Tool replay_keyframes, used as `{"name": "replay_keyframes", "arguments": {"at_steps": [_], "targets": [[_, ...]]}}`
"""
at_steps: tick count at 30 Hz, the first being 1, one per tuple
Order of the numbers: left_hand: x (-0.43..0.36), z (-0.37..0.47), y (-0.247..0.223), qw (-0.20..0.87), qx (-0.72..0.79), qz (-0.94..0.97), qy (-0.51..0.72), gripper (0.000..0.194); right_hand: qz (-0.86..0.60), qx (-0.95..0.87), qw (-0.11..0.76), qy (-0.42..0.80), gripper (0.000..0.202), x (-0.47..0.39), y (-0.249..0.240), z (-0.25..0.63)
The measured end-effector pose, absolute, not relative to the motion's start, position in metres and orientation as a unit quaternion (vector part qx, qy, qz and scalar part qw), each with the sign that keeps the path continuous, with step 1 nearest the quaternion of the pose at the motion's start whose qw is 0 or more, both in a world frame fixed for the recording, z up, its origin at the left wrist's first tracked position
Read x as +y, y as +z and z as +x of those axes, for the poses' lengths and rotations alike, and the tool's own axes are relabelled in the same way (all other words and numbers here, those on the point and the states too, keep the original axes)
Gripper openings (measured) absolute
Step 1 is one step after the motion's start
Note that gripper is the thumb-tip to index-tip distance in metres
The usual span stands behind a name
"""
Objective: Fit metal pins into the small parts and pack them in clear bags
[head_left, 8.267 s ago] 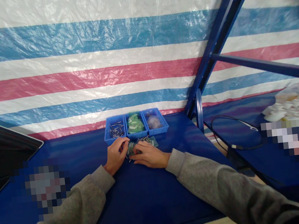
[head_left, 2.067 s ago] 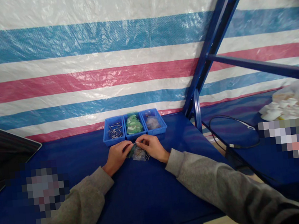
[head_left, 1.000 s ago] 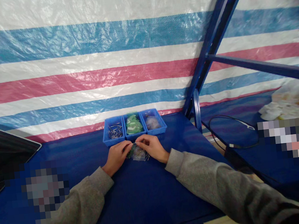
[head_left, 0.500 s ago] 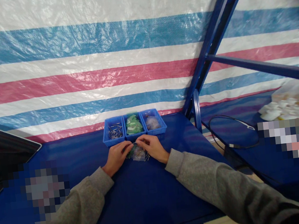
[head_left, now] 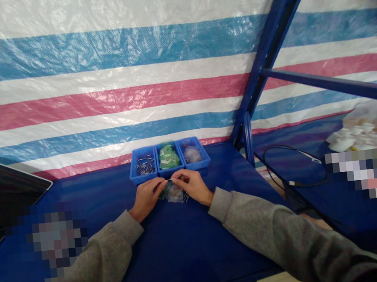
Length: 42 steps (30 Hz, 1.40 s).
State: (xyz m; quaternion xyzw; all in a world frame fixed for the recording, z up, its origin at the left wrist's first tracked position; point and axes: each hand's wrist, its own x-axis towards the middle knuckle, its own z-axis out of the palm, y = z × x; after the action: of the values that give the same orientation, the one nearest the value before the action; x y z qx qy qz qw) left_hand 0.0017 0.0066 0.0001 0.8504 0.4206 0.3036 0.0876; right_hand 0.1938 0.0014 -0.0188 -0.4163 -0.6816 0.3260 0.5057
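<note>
Just in front of the blue bins, the left hand and right hand each have a grip clamped on one slender piece, above a clear bag on the counter. The step looks like two-handed work on it; the next move calls for fine fingertip control.

The slim rod between the left hand and right hand looked silvery, though too small for certainty. The sleeves were grey, the tabletop below dark blue. Beyond the hands, three bins showed brighter blue, the middle bag green, the plastic sheet white, blue and red stripes.
</note>
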Motion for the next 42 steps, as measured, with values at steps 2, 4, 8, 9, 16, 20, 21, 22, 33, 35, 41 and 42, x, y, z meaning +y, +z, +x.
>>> {"name": "replay_keyframes", "arguments": {"at_steps": [2, 4, 8, 9, 16, 20, 21, 22, 33, 35, 41, 42], "targets": [[0.007, 0.002, -0.001, 0.082, 0.418, 0.85, 0.31, 0.022, -0.416, -0.682, 0.505, 0.327, 0.016, 0.002, -0.019, 0.194], [0.007, 0.002, -0.002, 0.075, 0.414, 0.849, 0.321, 0.02, -0.415, -0.683, 0.506, 0.325, 0.017, 0.002, -0.02, 0.194], [0.006, 0.001, -0.001, 0.068, 0.39, 0.849, 0.35, 0.018, -0.411, -0.695, 0.502, 0.312, 0.016, 0.002, -0.019, 0.194], [0.005, 0.001, 0.001, 0.068, 0.383, 0.85, 0.355, 0.018, -0.409, -0.699, 0.5, 0.306, 0.016, 0.002, -0.018, 0.194], [-0.001, 0.002, 0.007, 0.048, 0.343, 0.845, 0.408, 0.016, -0.405, -0.724, 0.492, 0.265, 0.015, 0.0, -0.014, 0.194], [-0.002, 0.002, 0.009, 0.048, 0.337, 0.842, 0.419, 0.014, -0.402, -0.729, 0.49, 0.257, 0.014, -0.002, -0.012, 0.195], [-0.002, 0.002, 0.009, 0.051, 0.34, 0.84, 0.419, 0.013, -0.403, -0.73, 0.489, 0.256, 0.014, -0.002, -0.012, 0.195], [-0.002, 0.003, 0.009, 0.055, 0.344, 0.838, 0.419, 0.013, -0.406, -0.73, 0.488, 0.255, 0.015, -0.002, -0.011, 0.195], [-0.001, 0.001, 0.001, 0.14, 0.412, 0.824, 0.363, 0.017, -0.411, -0.722, 0.499, 0.248, 0.018, -0.003, -0.01, 0.195], [0.0, 0.0, 0.0, 0.137, 0.42, 0.824, 0.355, 0.019, -0.414, -0.72, 0.5, 0.246, 0.019, -0.003, -0.011, 0.195], [0.001, 0.001, -0.001, 0.107, 0.416, 0.832, 0.35, 0.021, -0.416, -0.715, 0.505, 0.247, 0.02, -0.004, -0.009, 0.196], [0.001, 0.001, -0.001, 0.101, 0.413, 0.836, 0.348, 0.021, -0.416, -0.714, 0.506, 0.247, 0.02, -0.004, -0.008, 0.196]]}}
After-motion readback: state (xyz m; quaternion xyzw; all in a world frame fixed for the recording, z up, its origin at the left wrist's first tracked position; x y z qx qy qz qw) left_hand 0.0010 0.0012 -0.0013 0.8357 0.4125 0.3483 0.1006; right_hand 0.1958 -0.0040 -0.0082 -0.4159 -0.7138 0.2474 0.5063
